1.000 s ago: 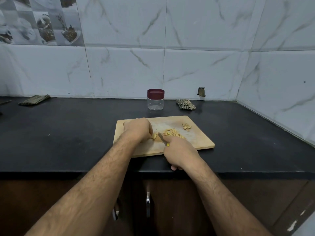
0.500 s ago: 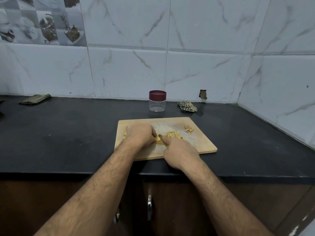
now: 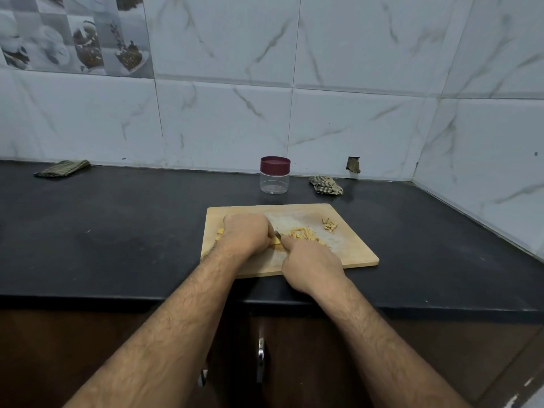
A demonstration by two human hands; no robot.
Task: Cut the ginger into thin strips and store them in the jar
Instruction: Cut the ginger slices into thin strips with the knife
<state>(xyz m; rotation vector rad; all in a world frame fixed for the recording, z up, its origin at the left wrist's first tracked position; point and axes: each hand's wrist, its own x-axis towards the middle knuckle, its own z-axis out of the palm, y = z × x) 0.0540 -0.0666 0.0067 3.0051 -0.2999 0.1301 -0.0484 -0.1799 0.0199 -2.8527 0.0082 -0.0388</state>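
A wooden cutting board [image 3: 350, 251] lies on the black counter. My left hand [image 3: 245, 237] curls over a yellow piece of ginger [image 3: 275, 240] and holds it down on the board. My right hand [image 3: 310, 265] grips a knife [image 3: 278, 234], forefinger laid along it; only a bit of the blade shows beside the ginger. A pile of thin ginger strips [image 3: 304, 234] lies just right of the blade. A clear jar [image 3: 275, 175] with a maroon lid, shut, stands behind the board.
Ginger peel scraps [image 3: 329, 225] sit at the board's far right, more ginger bits [image 3: 219, 232] at its left. A crumpled checked cloth [image 3: 325, 185] lies right of the jar, a folded green cloth [image 3: 63, 168] far left. Tiled walls meet at the right corner.
The view shifted slightly. My right hand and the knife moved a little left toward my left hand, staying on the ginger piece.
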